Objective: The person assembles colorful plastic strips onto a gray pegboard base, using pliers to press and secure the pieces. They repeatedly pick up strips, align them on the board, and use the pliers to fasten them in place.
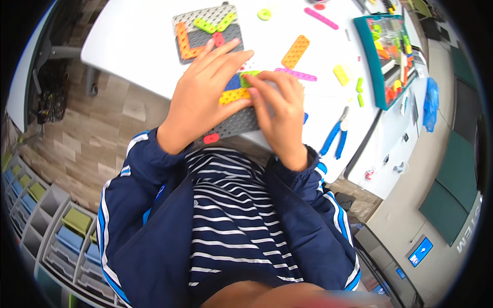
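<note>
A dark grey perforated plate (233,126) lies at the table's near edge, in front of me. Yellow (235,96), blue (233,83) and lime-green (249,78) plastic building pieces sit on its upper part, partly covered by my hands. My left hand (203,95) rests across its left side, fingers stretched out, thumb beside the yellow piece. With bent fingers, my right hand (282,102) pinches at the green piece; the fingertips hide some of it. A small red oval piece (211,138) sits on the plate's near left corner.
Beyond my left hand lies another grey plate (205,16) with orange, green and red pieces. Loose orange (296,52), magenta (303,75) and yellow (341,75) pieces lie to the right, with blue-handled pliers (336,136). A teal-rimmed parts tray (380,97) stands at far right.
</note>
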`<state>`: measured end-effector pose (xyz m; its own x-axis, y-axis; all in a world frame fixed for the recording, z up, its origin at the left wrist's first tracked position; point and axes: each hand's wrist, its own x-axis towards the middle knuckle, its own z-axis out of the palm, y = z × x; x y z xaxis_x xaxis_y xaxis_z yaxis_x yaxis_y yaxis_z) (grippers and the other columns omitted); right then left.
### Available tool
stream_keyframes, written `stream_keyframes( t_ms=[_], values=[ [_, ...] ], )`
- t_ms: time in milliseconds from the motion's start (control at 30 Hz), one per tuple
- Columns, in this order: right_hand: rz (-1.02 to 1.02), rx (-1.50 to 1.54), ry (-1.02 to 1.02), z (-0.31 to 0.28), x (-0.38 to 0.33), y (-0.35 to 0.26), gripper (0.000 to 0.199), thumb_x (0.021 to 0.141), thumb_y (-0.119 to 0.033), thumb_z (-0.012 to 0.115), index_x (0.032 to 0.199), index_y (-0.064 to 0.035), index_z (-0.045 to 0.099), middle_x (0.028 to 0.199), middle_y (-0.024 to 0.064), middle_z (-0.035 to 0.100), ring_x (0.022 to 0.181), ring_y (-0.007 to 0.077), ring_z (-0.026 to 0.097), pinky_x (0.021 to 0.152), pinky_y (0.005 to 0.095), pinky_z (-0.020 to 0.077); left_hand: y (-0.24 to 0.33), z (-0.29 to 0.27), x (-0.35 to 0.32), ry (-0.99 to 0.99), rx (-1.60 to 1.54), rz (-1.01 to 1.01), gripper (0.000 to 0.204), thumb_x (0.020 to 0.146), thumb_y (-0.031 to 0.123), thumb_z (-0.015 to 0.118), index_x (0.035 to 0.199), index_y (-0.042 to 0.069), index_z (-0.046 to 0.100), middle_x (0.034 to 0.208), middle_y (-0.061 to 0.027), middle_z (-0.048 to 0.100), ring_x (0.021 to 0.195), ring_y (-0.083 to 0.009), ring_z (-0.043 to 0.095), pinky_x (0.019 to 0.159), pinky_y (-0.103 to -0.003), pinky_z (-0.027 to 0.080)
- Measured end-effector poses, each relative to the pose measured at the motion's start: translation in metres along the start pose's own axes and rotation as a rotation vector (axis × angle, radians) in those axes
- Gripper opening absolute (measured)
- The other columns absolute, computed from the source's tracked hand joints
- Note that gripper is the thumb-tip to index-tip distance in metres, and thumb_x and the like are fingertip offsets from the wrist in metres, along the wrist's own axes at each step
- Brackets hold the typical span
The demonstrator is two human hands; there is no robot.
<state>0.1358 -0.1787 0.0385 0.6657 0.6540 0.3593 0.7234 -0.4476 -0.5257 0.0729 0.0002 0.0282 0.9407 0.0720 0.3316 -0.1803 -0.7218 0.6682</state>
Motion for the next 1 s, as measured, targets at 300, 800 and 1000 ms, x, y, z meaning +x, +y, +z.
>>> stream_keyframes(
  t_ms=[300,800,1000],
  values=[
    [0.039,0.068,-0.051,-0.006,0.007,-0.001,0.031,0.089,-0.008,0.072,0.120,-0.0076,0.074,0.107,0.0093,0.066,0.101,0.0291,0.060,0.093,0.0421,0.0441,0.008,-0.015,0.008,0.002,-0.020,-0.005,0.071,0.072,0.017,0.088,0.136,0.007,0.062,0.136,-0.0100,0.066,0.139,-0.0318,0.054,0.121,-0.054,0.034],
    [-0.026,-0.099,-0.076,-0.037,0.023,-0.006,0.034,0.087,-0.011,0.077,0.121,-0.0153,0.075,0.107,0.0023,0.068,0.102,0.0197,0.063,0.104,0.0414,0.0319,-0.008,-0.051,-0.016,0.152,0.038,-0.105,0.059,0.079,0.017,0.085,0.133,0.005,0.065,0.134,-0.0134,0.067,0.138,-0.0345,0.054,0.120,-0.055,0.034],
    [-0.129,-0.441,0.059,-0.117,0.084,0.084,0.020,0.088,-0.018,0.077,0.108,-0.0157,0.076,0.106,0.0039,0.071,0.105,0.0228,0.064,0.101,0.0450,0.0340,-0.002,-0.067,-0.027,0.007,-0.091,-0.047,0.085,0.070,0.036,0.092,0.141,0.005,0.058,0.144,-0.0152,0.060,0.145,-0.0408,0.045,0.119,-0.059,0.033]
  ],
)
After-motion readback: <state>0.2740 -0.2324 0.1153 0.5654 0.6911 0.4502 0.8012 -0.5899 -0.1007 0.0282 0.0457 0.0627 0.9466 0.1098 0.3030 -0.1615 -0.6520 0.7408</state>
